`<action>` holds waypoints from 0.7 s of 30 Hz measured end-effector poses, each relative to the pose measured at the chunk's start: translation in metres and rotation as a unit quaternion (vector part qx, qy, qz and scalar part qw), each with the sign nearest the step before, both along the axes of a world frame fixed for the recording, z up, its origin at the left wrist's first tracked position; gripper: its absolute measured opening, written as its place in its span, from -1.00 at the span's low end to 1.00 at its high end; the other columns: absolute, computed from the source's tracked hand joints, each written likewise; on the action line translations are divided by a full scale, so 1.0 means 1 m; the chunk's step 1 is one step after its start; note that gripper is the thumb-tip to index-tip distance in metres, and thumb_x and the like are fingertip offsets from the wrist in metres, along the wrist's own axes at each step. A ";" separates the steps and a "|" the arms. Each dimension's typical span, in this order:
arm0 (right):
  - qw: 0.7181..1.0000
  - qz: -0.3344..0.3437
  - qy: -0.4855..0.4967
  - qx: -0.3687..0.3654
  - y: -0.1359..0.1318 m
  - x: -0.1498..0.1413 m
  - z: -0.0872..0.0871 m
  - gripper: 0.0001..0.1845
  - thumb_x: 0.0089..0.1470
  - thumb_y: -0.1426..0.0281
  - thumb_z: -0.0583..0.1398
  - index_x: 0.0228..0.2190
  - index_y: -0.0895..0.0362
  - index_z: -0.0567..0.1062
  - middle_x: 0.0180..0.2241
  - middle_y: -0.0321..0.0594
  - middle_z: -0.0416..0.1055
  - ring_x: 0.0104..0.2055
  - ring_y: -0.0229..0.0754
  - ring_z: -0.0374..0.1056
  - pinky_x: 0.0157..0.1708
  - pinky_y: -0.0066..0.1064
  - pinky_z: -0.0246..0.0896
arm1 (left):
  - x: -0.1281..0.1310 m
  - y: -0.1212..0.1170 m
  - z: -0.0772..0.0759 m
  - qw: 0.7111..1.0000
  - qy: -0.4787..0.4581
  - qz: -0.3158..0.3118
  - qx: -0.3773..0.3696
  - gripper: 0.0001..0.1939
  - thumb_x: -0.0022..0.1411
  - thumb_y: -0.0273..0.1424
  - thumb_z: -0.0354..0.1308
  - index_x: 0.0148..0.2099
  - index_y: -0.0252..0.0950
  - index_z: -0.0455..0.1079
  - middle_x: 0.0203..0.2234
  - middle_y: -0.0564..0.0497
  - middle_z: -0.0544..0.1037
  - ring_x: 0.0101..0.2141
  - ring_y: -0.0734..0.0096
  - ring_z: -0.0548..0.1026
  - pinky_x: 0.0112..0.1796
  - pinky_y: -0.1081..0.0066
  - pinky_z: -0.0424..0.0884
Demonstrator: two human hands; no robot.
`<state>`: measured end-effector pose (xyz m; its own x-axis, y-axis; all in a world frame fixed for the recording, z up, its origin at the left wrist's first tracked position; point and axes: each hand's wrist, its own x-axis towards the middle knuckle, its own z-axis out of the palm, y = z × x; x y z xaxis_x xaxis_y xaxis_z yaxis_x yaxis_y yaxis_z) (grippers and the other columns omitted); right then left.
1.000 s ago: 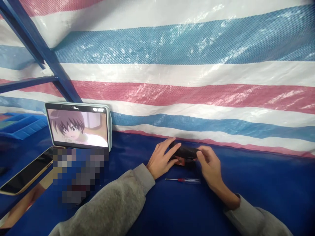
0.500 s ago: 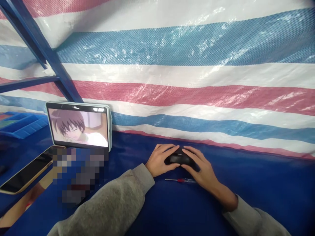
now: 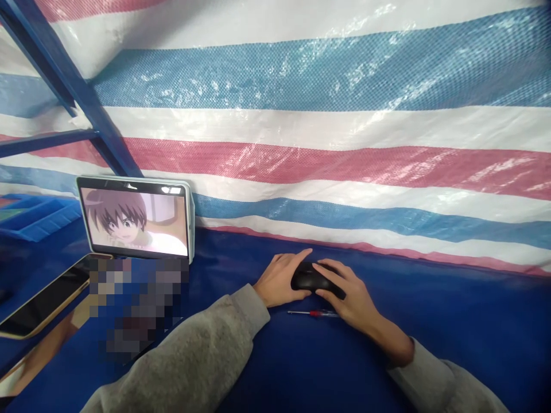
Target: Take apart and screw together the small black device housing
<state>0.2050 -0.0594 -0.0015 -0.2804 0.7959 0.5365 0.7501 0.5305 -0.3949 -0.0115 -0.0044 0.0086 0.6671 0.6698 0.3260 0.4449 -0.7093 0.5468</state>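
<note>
A black computer mouse (image 3: 310, 279) rests on the blue table surface between my two hands. My left hand (image 3: 282, 278) grips its left end, with the thumb along the near side and the index finger raised off the top. From the right, my right hand (image 3: 350, 292) wraps over the other end, fingers on the upper side and thumb at the near edge. Just in front lies a small screwdriver (image 3: 316, 314) with a red and clear handle; my right hand covers part of that handle.
On the left stands a tablet (image 3: 135, 221) playing a cartoon, with a phone (image 3: 47, 298) lying beside it. Another person's arm (image 3: 47, 358) reaches in at lower left near a pixelated patch. A blue tray (image 3: 43, 221) sits farther back. Striped sheeting (image 3: 327, 129) hangs behind the table.
My left index finger has lifted off the mouse, and my right fingers have slid further over its top. The tablet picture has changed. The view has shifted slightly.
</note>
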 end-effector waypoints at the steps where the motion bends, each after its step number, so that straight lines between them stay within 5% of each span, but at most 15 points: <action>1: 1.000 0.002 -0.001 -0.005 0.000 0.000 0.000 -0.54 0.11 0.20 0.20 0.07 -0.09 0.43 0.04 -0.13 0.40 0.04 0.01 0.35 -0.02 -0.07 0.33 | 0.000 0.000 0.000 1.000 0.001 0.000 0.001 -0.05 0.02 -0.29 0.34 0.34 -0.11 -0.11 0.08 -0.06 0.39 0.09 0.11 0.35 0.10 0.10 0.20; 21: 0.997 0.002 0.014 -0.076 0.002 0.001 -0.001 -0.56 0.11 0.21 0.19 0.05 -0.05 0.45 0.03 -0.14 0.38 0.04 0.00 0.33 0.01 -0.09 0.30 | 0.000 0.000 0.002 1.000 0.002 0.008 -0.013 -0.08 0.01 -0.29 0.35 0.32 -0.10 -0.05 0.03 -0.06 0.41 0.06 0.10 0.36 0.09 0.09 0.20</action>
